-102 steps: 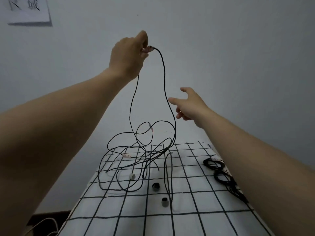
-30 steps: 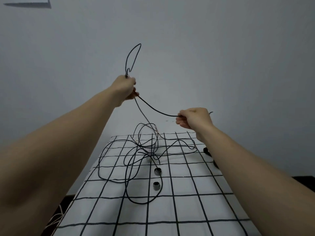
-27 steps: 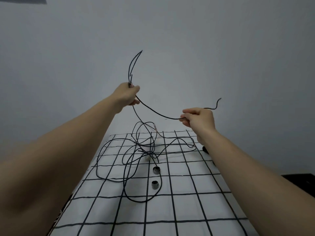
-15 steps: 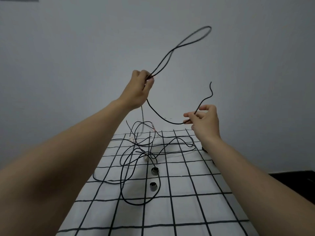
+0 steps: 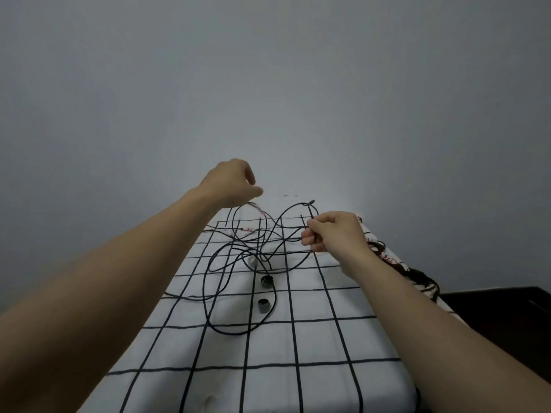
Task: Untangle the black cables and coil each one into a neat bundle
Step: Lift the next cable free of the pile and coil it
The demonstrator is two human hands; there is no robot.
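Observation:
A tangle of thin black cables (image 5: 238, 263) lies in loose loops on the far half of the table (image 5: 298, 353), which has a white cloth with a black grid. My right hand (image 5: 334, 234) pinches one strand at the tangle's right side; a short loop (image 5: 298, 207) rises from the fingers. My left hand (image 5: 232, 183) hovers just above the tangle's far left end. Its thumb and forefinger are apart and I see nothing held between them. Coiled black bundles (image 5: 417, 275) lie along the table's right edge, partly behind my right forearm.
Two small dark cylinders (image 5: 267, 281) (image 5: 264, 305) stand on the cloth inside the cable loops. A plain grey wall rises right behind the table. Dark furniture (image 5: 492, 311) sits low to the right of the table.
My left hand has dropped from head height to just over the table and let go of the raised loop. The cable has fallen back onto the tangle. My right hand moved slightly down, still pinching.

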